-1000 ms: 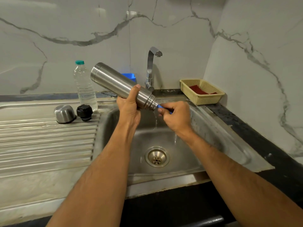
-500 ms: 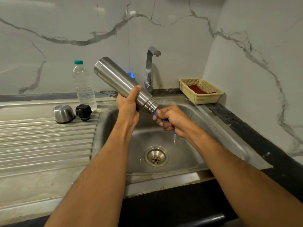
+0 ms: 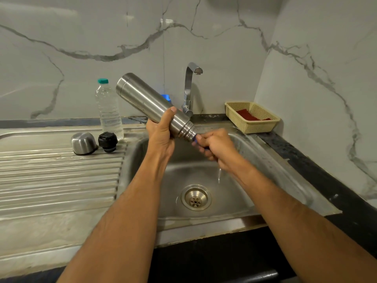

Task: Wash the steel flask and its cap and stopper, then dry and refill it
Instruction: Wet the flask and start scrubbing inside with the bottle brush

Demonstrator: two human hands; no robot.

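Observation:
My left hand (image 3: 161, 135) grips the steel flask (image 3: 146, 101) near its neck, tilted with the mouth pointing down and right over the sink (image 3: 240, 201). At the flask's mouth my right hand (image 3: 216, 147) holds the blue handle of a brush (image 3: 195, 138); the rest of the brush is hidden inside the flask and my fist. A thin trickle of water falls below my right hand. The steel cap (image 3: 83, 143) and the black stopper (image 3: 107, 141) sit on the drainboard (image 3: 57, 176) to the left.
A clear plastic water bottle (image 3: 109, 111) with a teal cap stands behind the stopper. The tap (image 3: 189, 88) rises behind the sink. A cream basket (image 3: 253, 117) with a red cloth sits on the dark counter at the back right. Something blue shows behind the flask.
The flask's base has swung higher, so it tilts more steeply mouth-down. My right hand has worked the brush handle at the mouth, and water keeps trickling out.

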